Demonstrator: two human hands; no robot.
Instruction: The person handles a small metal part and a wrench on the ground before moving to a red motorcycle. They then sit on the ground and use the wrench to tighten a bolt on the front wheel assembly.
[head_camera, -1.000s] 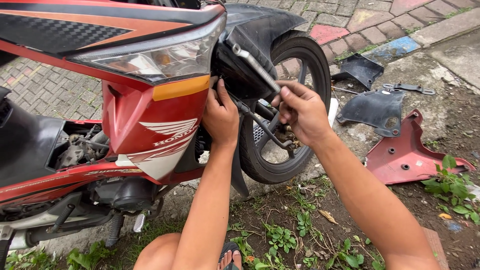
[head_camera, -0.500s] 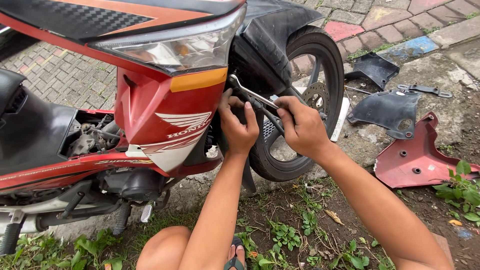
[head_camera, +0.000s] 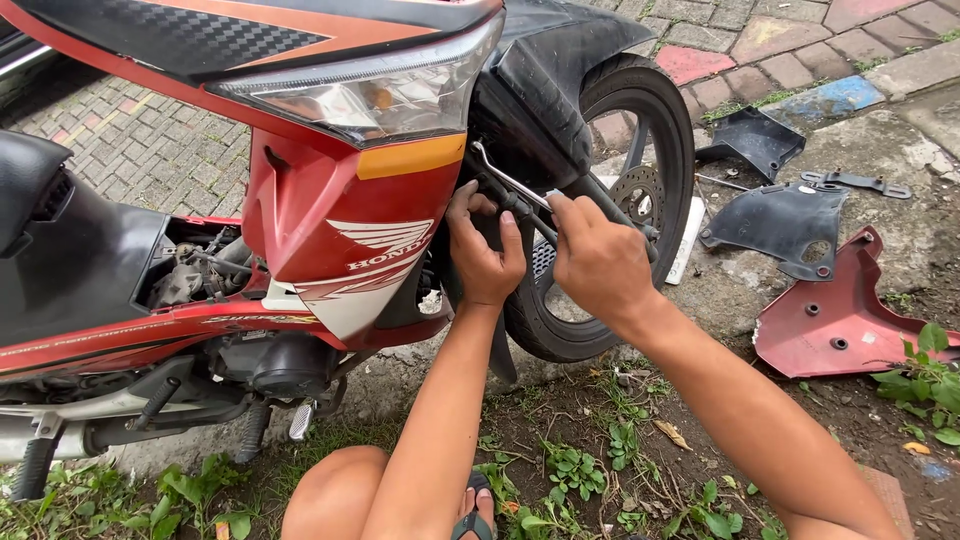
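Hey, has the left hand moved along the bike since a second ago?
Cannot tell. The camera shifted between pictures, and the left hand sits just behind the red front panel, beside the front wheel, as before.

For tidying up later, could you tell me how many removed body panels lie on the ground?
3: a black panel by the kerb, a dark panel below it, a red panel nearest the weeds. Others may be hidden.
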